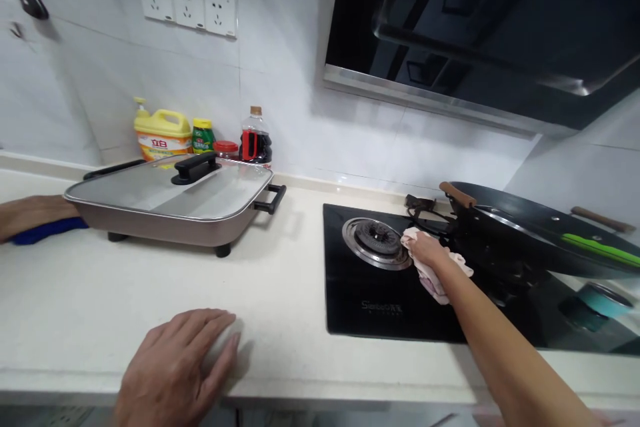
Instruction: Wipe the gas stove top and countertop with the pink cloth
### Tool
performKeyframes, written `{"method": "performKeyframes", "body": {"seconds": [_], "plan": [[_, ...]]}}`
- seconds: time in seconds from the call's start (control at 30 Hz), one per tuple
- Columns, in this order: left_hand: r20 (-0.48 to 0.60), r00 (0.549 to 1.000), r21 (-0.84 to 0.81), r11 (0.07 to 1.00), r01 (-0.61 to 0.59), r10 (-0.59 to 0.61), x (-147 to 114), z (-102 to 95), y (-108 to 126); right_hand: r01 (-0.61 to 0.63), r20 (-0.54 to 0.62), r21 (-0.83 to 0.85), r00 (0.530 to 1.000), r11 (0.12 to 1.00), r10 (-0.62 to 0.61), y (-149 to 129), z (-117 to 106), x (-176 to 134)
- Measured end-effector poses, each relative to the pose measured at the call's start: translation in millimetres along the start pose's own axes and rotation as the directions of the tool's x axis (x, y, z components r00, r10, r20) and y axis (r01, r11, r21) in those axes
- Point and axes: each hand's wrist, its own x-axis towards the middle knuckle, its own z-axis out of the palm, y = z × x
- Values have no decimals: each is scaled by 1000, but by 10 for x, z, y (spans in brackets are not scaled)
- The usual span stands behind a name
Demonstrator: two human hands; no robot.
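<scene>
My left hand (175,363) lies palm down at the counter's front edge, thumb held apart, with nothing in it. My right hand (427,250) presses a pale pink cloth (433,280) onto the black glass gas stove (360,307). The cloth touches the right side of the metal ring of the left burner (377,240). Up and left of my left hand stands a brown electric pan (170,230) on black feet, with a glass lid (235,180) on it.
Another person's hand (45,210) rests on a blue cloth (47,230) beside the pan. A wok (530,240) with a green-handled utensil (600,250) sits on the right burner. Behind the pan stand a detergent jug (163,130) and a dark-liquid bottle (256,137). A range hood (450,97) hangs above.
</scene>
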Motion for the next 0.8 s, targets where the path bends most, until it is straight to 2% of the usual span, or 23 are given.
{"method": "performKeyframes", "body": {"seconds": [0.1, 0.3, 0.43, 0.5, 0.63, 0.8], "plan": [[-11, 1000, 1, 1000, 4, -4, -3, 15, 14, 22, -12, -70, 1000, 997, -23, -88, 42, -196], [-49, 999, -13, 1000, 4, -5, -15, 44, 42, 150, -61, -180, 985, 972, -163, -333, 122, -798], [-60, 998, -3, 1000, -15, 15, -18, 31, 67, 280, -96, -264, 945, 923, -314, -497, 157, -1200], [-66, 998, 8, 1000, -18, 18, -15, 19, 80, 351, -102, -247, 917, 903, -385, -587, 171, -1341], [-72, 997, 22, 999, -24, 25, -14, -4, 101, 489, -85, -154, 859, 859, -504, -815, 184, -1431], [-70, 997, 36, 999, -32, 34, -42, -7, 110, 502, -32, -155, 858, 851, -513, -1247, 141, -1301]]}}
